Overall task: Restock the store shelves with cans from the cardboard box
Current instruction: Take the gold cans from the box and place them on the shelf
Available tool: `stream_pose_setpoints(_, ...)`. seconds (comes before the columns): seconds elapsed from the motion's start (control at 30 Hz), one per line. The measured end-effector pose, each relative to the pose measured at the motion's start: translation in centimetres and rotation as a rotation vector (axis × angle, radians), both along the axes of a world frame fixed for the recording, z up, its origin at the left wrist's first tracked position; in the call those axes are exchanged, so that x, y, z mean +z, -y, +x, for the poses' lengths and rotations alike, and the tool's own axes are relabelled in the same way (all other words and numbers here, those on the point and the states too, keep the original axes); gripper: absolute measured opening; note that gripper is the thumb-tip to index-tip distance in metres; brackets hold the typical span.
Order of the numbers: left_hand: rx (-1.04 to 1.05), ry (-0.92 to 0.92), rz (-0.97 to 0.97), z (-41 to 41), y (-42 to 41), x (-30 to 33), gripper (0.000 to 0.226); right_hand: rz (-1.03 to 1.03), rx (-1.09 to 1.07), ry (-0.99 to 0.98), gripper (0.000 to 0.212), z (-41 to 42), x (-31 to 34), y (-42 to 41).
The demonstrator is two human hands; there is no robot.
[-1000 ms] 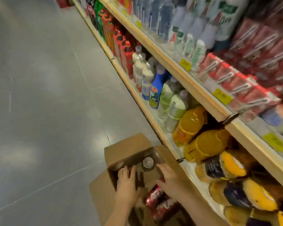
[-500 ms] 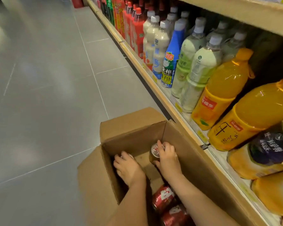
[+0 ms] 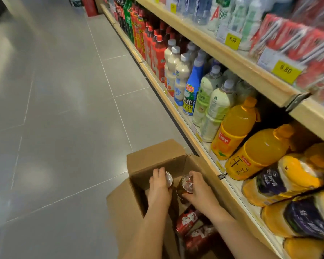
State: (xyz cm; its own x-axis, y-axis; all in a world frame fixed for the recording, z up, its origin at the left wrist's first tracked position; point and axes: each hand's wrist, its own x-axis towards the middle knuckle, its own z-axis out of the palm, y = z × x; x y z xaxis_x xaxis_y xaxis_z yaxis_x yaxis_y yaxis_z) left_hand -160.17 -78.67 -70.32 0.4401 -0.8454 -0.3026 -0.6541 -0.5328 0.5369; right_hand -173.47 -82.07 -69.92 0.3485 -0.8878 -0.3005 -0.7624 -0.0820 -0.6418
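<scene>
An open cardboard box [image 3: 153,157] stands on the floor against the shelving. Both my hands are inside it. My left hand [image 3: 159,186] is wrapped over a can [image 3: 169,179], whose silver top shows past my fingers. My right hand [image 3: 199,187] grips a second brown can [image 3: 184,186], tilted, with its silver lid facing up. Two red cans [image 3: 188,220] lie on their sides lower in the box, between my forearms.
The wooden bottom shelf [image 3: 176,113] runs along the right with orange juice bottles [image 3: 234,129], pale milk-drink bottles [image 3: 213,107] and red bottles [image 3: 153,47]. An upper shelf [image 3: 238,60] with yellow price tags holds cartons. Grey tiled floor [image 3: 64,109] spreads to the left.
Both hands have closed on cans and lifted them a little higher within the box. The head camera has tilted up, bringing the upper shelf back into view.
</scene>
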Motion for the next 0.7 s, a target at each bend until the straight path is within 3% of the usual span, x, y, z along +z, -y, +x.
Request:
stream_pose_setpoints(0.17,-0.232,-0.114,0.089,1.5,-1.0,15.9,0.071,0.076,0.030,0.108,0.068,-2.3,16.0,-0.1)
stream_pose_setpoints(0.3,-0.445,-0.067,0.187,3.1,-0.7,29.2,0.065,0.108,-0.005,0.057,0.077,-3.1,30.3,0.3)
stream_pose_setpoints(0.37,-0.508,-0.073,0.168,3.8,-0.3,35.4,0.061,0.110,-0.017,0.047,0.076,-3.0,37.1,0.4)
stream_pose_setpoints(0.5,-0.621,-0.078,0.119,5.5,1.5,47.1,0.069,0.057,0.007,0.074,0.053,-2.6,49.1,1.0)
stream_pose_setpoints(0.7,-0.832,-0.111,-0.099,9.6,5.2,62.0,0.070,0.016,-0.044,0.094,0.070,0.3,61.5,1.6)
